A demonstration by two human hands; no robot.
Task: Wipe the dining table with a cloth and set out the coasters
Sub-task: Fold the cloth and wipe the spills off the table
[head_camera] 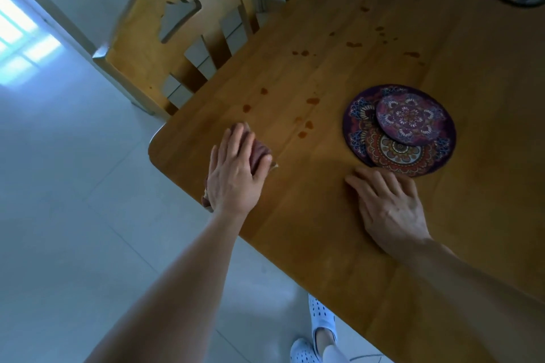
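reddish spills [308, 124] dot the table [324, 244] between a chair [147, 47] and the stacked coasters [398, 130]. left hand [236, 169], fingers together, presses the cloth [260, 153] flat by the near corner, hiding most of it; right hand [389, 205], fingers slightly spread, rests beside the stack.

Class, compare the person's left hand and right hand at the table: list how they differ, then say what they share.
The left hand lies on the reddish cloth; the right hand lies on the bare table.
The left hand is near the table's rounded corner; the right hand is close to the stacked coasters.
The left hand's fingers are straight; the right hand's bend slightly.
Shared: both lie palm down, gripping nothing.
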